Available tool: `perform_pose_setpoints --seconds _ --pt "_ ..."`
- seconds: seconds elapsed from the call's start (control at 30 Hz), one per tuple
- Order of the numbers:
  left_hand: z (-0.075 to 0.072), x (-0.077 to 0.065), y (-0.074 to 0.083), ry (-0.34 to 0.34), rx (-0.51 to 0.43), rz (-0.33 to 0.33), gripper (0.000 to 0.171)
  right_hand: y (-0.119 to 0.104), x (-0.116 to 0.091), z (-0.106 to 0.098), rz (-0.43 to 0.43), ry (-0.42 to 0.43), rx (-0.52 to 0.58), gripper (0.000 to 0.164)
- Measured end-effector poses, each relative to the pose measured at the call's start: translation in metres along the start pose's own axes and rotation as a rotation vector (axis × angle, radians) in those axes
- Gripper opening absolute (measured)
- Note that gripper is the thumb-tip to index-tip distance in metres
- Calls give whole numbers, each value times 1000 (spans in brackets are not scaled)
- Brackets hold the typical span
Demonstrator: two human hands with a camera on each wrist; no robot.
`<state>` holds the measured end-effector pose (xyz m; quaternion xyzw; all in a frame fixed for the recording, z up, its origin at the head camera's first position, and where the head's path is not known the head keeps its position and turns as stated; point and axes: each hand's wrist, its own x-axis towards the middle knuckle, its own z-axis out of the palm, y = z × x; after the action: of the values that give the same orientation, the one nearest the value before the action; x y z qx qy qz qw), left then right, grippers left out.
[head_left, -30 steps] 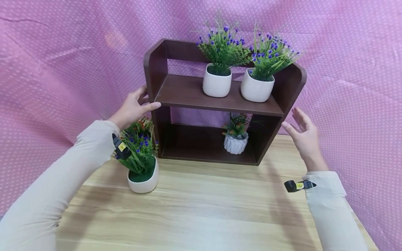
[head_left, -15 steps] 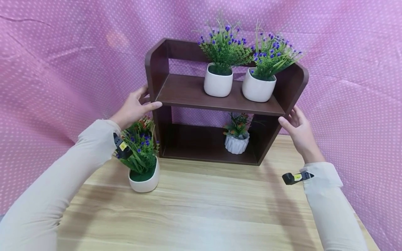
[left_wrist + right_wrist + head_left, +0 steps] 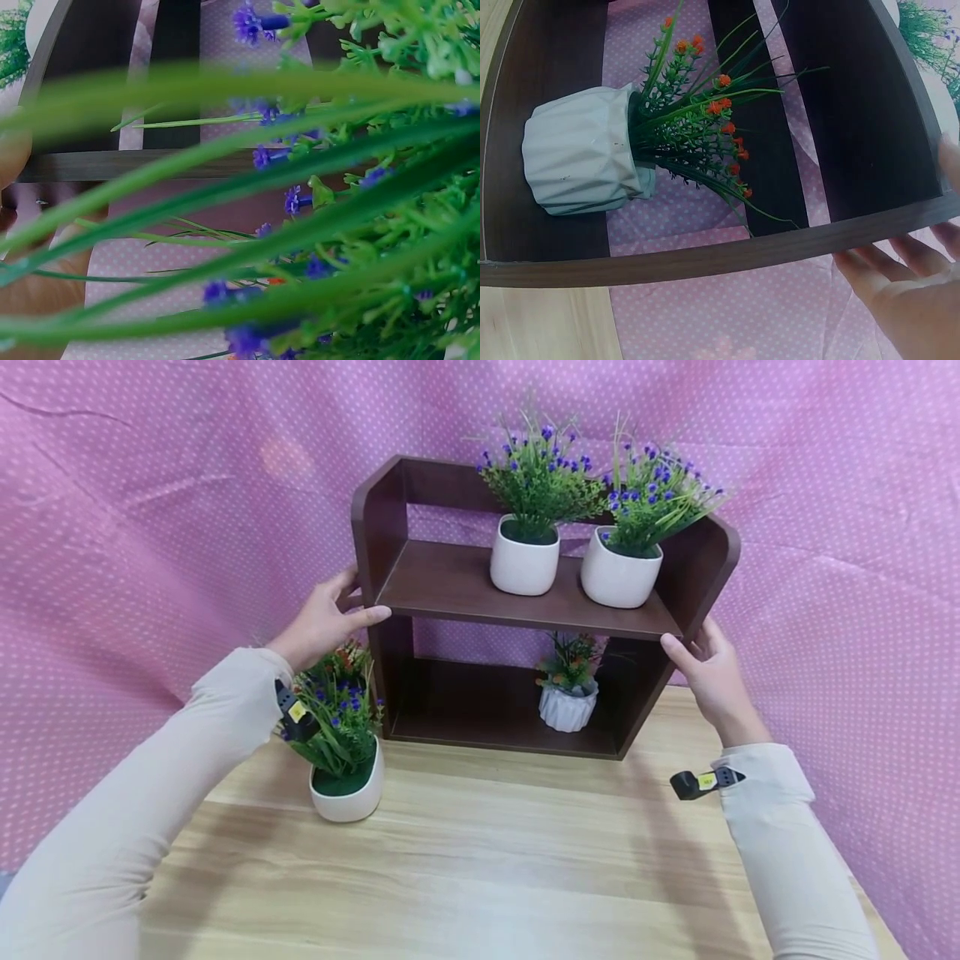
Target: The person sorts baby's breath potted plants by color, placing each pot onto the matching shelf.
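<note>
A dark-brown two-tier shelf stands on the table. At its nine o'clock, the left hand grips one side panel, thumb and fingers parted around it; near four o'clock, the right hand grips the other likewise. An orange-flowered plant in a fluted white pot sits at five; a purple-flowered potted plant at eight, outside.

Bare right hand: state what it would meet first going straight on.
The bare right hand would probably meet the dark brown wooden shelf first; it seems to touch its right side, though exact depth is unclear.
</note>
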<state>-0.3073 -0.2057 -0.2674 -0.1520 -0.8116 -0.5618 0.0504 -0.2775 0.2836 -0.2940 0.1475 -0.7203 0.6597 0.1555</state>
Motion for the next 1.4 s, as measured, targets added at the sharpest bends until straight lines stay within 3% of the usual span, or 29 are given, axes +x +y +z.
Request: perform_pose_setpoints --seconds 0.5,0.8,1.03,1.13,1.4 --pt "-1 -3 2 4 55 11 80 -1 3 6 54 47 -34 60" --pt "-9 -13 16 -21 137 9 84 -2 3 5 91 48 -89 63" --pt "-31 -39 32 21 324 -35 93 0 1 5 93 48 -105 62" --pt "-44 -55 34 55 345 -52 93 1 1 5 80 50 -86 62" --pt "-72 -108 13 134 348 -94 84 0 2 6 63 57 -60 61"
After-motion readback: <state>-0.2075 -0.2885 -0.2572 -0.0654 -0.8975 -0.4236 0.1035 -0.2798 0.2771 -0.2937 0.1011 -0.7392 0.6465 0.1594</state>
